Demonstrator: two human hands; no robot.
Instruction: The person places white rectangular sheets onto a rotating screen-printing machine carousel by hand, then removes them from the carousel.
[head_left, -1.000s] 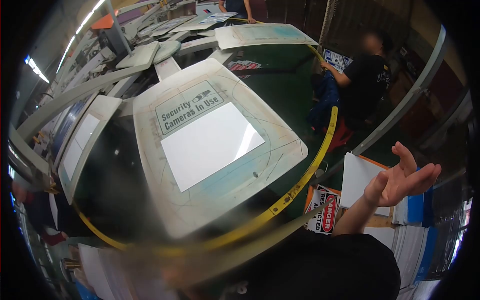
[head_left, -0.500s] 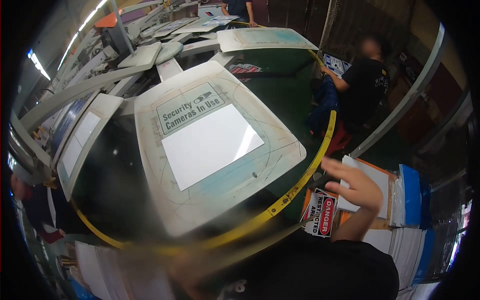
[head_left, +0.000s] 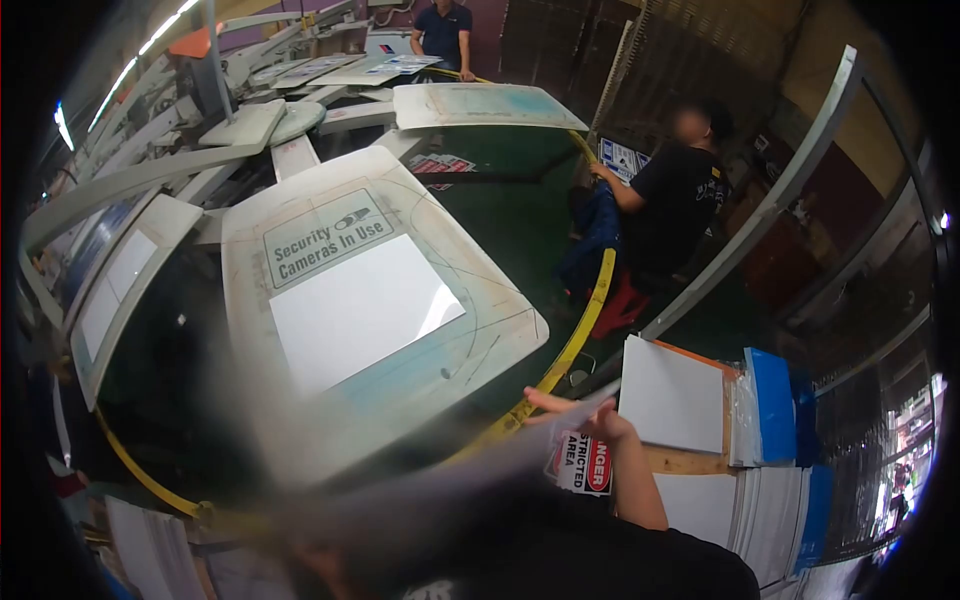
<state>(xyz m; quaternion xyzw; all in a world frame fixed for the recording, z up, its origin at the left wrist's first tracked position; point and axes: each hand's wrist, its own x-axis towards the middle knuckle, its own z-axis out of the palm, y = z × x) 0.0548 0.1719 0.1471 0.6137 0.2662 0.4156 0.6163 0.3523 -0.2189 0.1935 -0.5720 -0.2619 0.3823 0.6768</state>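
On the pale platen [head_left: 500, 335] lies a blank white sheet [head_left: 365, 310], just below printed lettering reading "Security Cameras In Use". A thin greyish sheet [head_left: 430, 480], smeared by motion, slants across the platen's near edge. My right hand [head_left: 580, 412] is at its upper right end, fingers stretched out, partly covered by it; whether it grips the sheet is unclear. At the bottom, my left hand [head_left: 325, 570] is a skin-coloured blur by the sheet's lower left end, its fingers indistinct.
A yellow rail [head_left: 575, 350] curves around the platens. Stacked white sheets [head_left: 672, 395] and red-black "Danger" signs [head_left: 590, 462] lie at right. One person [head_left: 680, 195] is beyond the rail, another [head_left: 442, 35] at the back. A second platen [head_left: 160, 250] holds a sheet at left.
The view has shifted, so the platen appears further left. A blurred greyish sheet now spans the lower middle. My right hand has moved left and down, to that sheet's end.
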